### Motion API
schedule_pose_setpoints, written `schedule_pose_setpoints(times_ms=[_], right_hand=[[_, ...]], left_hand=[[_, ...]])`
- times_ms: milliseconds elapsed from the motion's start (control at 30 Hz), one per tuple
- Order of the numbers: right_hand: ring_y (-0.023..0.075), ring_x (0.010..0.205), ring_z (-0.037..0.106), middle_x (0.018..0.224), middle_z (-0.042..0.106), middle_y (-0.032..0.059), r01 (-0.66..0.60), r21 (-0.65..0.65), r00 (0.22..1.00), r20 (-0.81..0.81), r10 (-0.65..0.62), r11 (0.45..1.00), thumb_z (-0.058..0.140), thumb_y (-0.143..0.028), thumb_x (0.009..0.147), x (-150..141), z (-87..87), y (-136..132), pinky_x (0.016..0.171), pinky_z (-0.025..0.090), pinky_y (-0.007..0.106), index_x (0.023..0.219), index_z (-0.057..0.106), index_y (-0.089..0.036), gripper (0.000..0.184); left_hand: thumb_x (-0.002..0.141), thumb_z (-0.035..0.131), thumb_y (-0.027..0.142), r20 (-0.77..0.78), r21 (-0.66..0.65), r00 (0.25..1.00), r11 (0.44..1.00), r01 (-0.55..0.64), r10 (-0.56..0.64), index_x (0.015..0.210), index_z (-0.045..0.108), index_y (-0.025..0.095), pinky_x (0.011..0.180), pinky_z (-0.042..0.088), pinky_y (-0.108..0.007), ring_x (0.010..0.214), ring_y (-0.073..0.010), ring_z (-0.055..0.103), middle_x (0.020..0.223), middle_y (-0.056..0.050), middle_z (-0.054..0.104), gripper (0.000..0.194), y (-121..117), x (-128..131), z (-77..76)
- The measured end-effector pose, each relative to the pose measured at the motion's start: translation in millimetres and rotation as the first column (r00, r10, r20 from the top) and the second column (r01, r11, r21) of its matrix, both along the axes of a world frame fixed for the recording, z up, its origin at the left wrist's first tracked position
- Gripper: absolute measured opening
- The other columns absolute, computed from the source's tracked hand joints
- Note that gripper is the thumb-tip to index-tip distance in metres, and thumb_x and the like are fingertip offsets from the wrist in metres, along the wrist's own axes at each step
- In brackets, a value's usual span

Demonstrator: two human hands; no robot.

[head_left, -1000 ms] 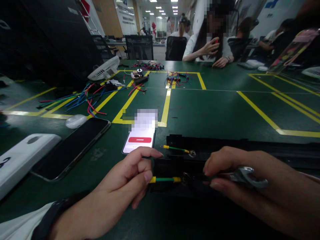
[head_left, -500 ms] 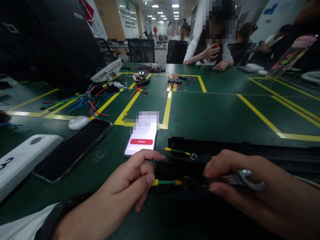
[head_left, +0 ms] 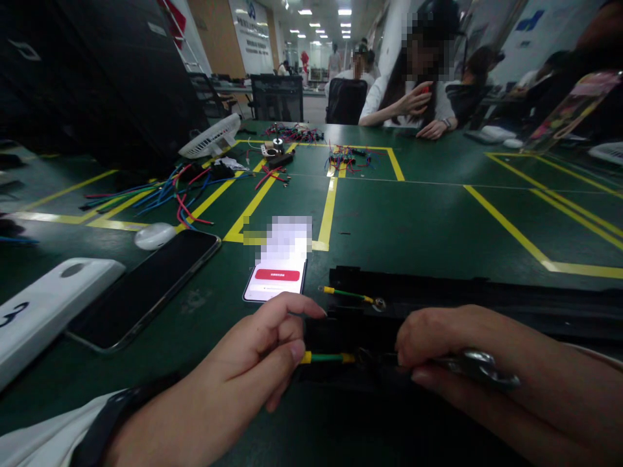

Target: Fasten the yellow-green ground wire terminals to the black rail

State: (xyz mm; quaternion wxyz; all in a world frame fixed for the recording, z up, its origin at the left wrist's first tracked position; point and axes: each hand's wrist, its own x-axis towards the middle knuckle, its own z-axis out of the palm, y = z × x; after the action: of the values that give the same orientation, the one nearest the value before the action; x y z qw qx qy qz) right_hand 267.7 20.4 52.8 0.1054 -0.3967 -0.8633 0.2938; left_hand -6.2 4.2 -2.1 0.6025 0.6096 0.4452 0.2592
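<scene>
My left hand pinches the yellow end of a short green wire between thumb and fingers, its index finger stretched forward. The wire's other end meets a dark spot on a black bar, where the joint is too dim to make out. My right hand is closed round a metal wrench; its open jaw sticks out towards my palm side, and its other end reaches that joint. Just behind lies a second green wire with yellow ends, fixed by a round metal fastener to another black bar.
A lit phone lies beyond my left hand. To the left are a dark phone, a white case and a white mouse. Bundled coloured wires and a white fan lie farther back. A person sits opposite.
My right hand has turned slightly and the wrench's free jaw has swung a little down and right. The left hand keeps its pinch on the wire.
</scene>
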Motion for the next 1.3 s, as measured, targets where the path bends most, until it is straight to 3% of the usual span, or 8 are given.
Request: schedule_pose_setpoints(times_ms=[267, 400, 700, 1067, 1167, 1300], right_hand=[[0.0156, 0.075, 0.07, 0.089, 0.073, -0.0049, -0.009, -0.01, 0.999, -0.045, 0.008, 1.0, 0.051, -0.021, 0.091, -1.4, 3.5, 4.5, 0.065, 0.056, 0.027, 0.095, 0.063, -0.029, 0.015], [0.0131, 0.072, 0.07, 0.087, 0.075, -0.0067, -0.075, 0.009, 0.996, -0.051, 0.075, 0.997, 0.055, -0.014, 0.086, -4.8, 8.1, 10.0, 0.063, 0.054, 0.023, 0.093, 0.065, -0.027, 0.018], [0.0129, 0.079, 0.071, 0.094, 0.074, -0.0072, -0.152, -0.02, 0.988, -0.005, 0.152, 0.988, 0.054, -0.011, 0.086, -4.3, 14.0, 17.5, 0.065, 0.054, 0.021, 0.103, 0.064, -0.03, 0.027], [0.0144, 0.071, 0.07, 0.085, 0.073, -0.0069, -0.186, 0.035, 0.982, 0.03, 0.185, 0.982, 0.058, -0.006, 0.078, -6.8, 14.4, 14.2, 0.051, 0.05, 0.018, 0.091, 0.062, -0.03, 0.027], [0.0136, 0.067, 0.069, 0.082, 0.073, -0.0062, -0.158, 0.003, 0.987, 0.03, 0.158, 0.987, 0.059, -0.008, 0.08, -6.6, 14.0, 17.8, 0.054, 0.05, 0.02, 0.092, 0.064, -0.029, 0.024], [0.013, 0.059, 0.066, 0.075, 0.07, -0.0044, -0.034, 0.02, 0.989, -0.142, 0.037, 0.999, 0.058, -0.017, 0.088, 2.0, 14.5, 18.0, 0.05, 0.05, 0.021, 0.095, 0.062, -0.028, 0.013]], left_hand=[[0.103, 0.036, 0.031, -0.002, 0.032, 1.0, 0.999, -0.021, 0.021, 0.125, 0.045, 0.032, 0.05, 0.04, -0.02, 0.057, -0.0096, 0.046, 0.074, 0.006, 0.047, 0.024, -2.3, -1.8, -2.4], [0.103, 0.037, 0.032, -0.018, 0.019, 1.0, 1.0, -0.02, 0.02, 0.124, 0.046, 0.033, 0.049, 0.04, -0.019, 0.058, -0.0097, 0.046, 0.075, 0.006, 0.046, 0.023, -2.4, -2.1, -1.6], [0.103, 0.036, 0.032, 0.02, -0.003, 1.0, 1.0, -0.015, 0.015, 0.124, 0.047, 0.032, 0.05, 0.039, -0.02, 0.057, -0.0094, 0.046, 0.076, 0.005, 0.045, 0.024, -0.6, -0.6, -3.7], [0.104, 0.034, 0.034, -0.008, 0.003, 1.0, 1.0, -0.007, 0.007, 0.122, 0.048, 0.033, 0.052, 0.041, -0.02, 0.06, -0.0104, 0.047, 0.079, 0.005, 0.046, 0.023, -3.0, -1.7, 0.9], [0.103, 0.035, 0.034, -0.003, 0.001, 1.0, 1.0, -0.009, 0.009, 0.123, 0.049, 0.032, 0.052, 0.04, -0.021, 0.06, -0.0106, 0.047, 0.079, 0.004, 0.047, 0.024, -3.3, -2.1, -0.2], [0.103, 0.037, 0.035, 0.042, -0.009, 0.999, 1.0, -0.026, 0.026, 0.126, 0.047, 0.035, 0.051, 0.039, -0.02, 0.059, -0.0095, 0.047, 0.079, 0.005, 0.047, 0.024, -3.6, -3.9, -5.2]])
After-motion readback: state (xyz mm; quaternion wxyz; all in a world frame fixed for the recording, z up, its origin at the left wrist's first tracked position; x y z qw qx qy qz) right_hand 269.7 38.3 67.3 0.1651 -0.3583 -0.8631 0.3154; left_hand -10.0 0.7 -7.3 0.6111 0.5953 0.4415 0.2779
